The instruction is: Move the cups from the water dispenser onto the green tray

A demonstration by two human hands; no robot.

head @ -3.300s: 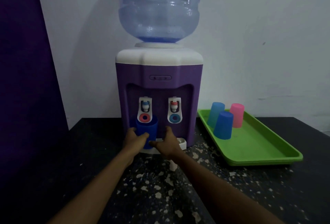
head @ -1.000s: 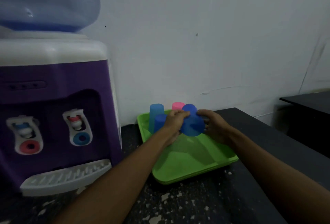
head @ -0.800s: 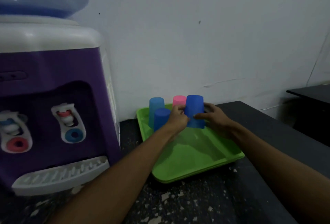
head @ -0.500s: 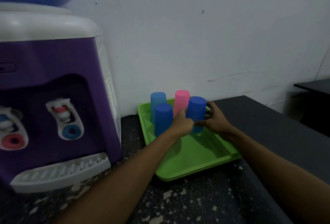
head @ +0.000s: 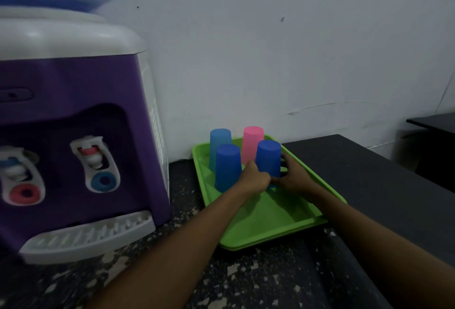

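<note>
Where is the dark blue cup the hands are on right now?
In the head view, the dark blue cup stands upside down on the green tray, in front of the pink cup, between the left hand and right hand.

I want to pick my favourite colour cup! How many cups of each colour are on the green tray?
Dark blue cups: 2, one at the front left and one between the left hand and right hand
Light blue cup: 1
Pink cup: 1
Total: 4 cups, all upside down on the green tray.
</note>
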